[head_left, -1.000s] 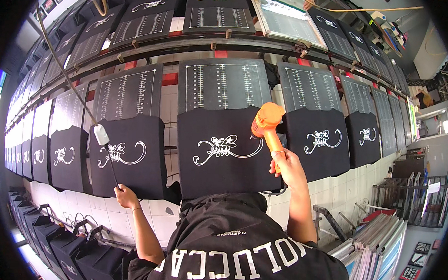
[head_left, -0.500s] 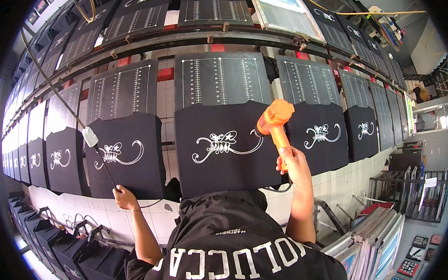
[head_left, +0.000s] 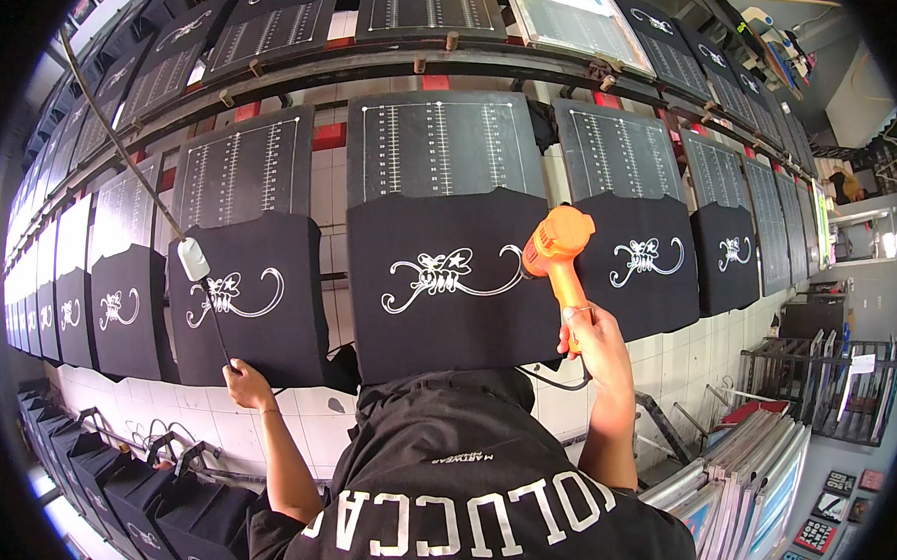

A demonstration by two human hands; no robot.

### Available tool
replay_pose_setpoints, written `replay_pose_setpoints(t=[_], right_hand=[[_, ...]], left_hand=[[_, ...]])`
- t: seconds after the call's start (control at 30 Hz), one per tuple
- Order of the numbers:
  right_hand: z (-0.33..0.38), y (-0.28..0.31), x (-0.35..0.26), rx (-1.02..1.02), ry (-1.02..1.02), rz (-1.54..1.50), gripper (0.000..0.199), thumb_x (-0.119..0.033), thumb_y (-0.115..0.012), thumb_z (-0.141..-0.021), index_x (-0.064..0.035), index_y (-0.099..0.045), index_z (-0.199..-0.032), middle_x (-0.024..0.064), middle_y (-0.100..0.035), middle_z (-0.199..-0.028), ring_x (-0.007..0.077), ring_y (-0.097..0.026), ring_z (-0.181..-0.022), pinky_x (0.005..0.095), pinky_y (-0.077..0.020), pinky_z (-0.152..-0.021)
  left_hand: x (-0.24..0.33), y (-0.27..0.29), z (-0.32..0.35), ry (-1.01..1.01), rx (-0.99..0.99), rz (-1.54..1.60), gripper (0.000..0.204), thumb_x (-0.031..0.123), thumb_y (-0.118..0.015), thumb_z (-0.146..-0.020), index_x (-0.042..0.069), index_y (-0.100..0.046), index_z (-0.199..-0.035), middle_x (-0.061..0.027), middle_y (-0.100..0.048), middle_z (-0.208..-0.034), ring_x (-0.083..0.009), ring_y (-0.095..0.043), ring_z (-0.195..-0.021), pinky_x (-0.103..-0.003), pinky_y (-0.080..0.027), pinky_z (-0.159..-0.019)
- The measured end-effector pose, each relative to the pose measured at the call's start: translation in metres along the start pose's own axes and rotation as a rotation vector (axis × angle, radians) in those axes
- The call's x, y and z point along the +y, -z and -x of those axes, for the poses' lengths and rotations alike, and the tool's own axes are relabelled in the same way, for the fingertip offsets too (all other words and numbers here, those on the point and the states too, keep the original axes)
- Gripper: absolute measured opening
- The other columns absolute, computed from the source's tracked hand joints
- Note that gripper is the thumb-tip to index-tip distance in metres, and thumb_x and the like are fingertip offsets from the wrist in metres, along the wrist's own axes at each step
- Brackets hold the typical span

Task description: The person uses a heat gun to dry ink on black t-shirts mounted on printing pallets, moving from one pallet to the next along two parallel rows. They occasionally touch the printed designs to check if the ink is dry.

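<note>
Two hands at work, catalogued from the fingers outward.

Item 1: right hand. We wrap our fingers tight around the handle of an orange heat gun. We hold it upright with the nozzle turned left, close over the right end of the white print, which we judge is so the hot air lands on the fresh ink. A dark cord hangs from below the grip.

Item 2: left hand. Our fingers pinch the lower edge of the left shirt, seemingly to keep the cloth flat on its board. Whether they also catch the thin black line that runs up to a small white switch box on a tan cable, we cannot tell.

Item 3: centre shirt. Black, stretched flat over a board just ahead of us, between both hands. Print is a white butterfly with curling tails, crisp and centred.

Item 4: surroundings. More black shirts with the same print run off left and right in a curved row. Above each sits a dark ruled board. White tile shows beneath. Stacked frames lean at lower right, and folded dark garments sit at lower left.
</note>
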State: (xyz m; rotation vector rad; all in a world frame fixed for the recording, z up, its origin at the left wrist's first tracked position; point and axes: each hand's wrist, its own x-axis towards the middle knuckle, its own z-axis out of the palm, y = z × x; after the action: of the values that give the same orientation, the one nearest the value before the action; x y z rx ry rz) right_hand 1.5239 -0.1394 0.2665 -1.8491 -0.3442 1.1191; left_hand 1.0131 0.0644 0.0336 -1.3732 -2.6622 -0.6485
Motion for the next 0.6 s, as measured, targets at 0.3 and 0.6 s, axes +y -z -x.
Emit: replay_pose_setpoints(t=[0.3, 0.6], right_hand=[[0.011, 0.008, 0.006, -0.109, -0.047, -0.041, 0.027, -0.027, -0.060, -0.094, -0.0012, -0.058, -0.100, 0.0014, -0.058, -0.069, 0.0089, -0.056, -0.056, 0.0227, -0.0431, -0.049], [0.013, 0.008, 0.011, -0.253, 0.003, -0.001, 0.026, -0.028, -0.061, -0.093, -0.0021, -0.057, -0.099, 0.0017, -0.058, -0.070, 0.0089, -0.057, -0.059, 0.0226, -0.0447, -0.051]], left_hand=[[0.001, -0.004, 0.000, 0.068, 0.016, -0.034, 0.037, 0.038, -0.048, -0.091, 0.004, -0.062, -0.083, -0.0177, -0.067, -0.080, -0.0408, -0.063, -0.076, -0.051, -0.047, -0.068], [0.012, -0.003, 0.003, 0.132, 0.047, -0.033, 0.035, 0.036, -0.048, -0.089, 0.005, -0.062, -0.082, -0.0160, -0.068, -0.078, -0.0392, -0.064, -0.075, -0.049, -0.048, -0.068]])
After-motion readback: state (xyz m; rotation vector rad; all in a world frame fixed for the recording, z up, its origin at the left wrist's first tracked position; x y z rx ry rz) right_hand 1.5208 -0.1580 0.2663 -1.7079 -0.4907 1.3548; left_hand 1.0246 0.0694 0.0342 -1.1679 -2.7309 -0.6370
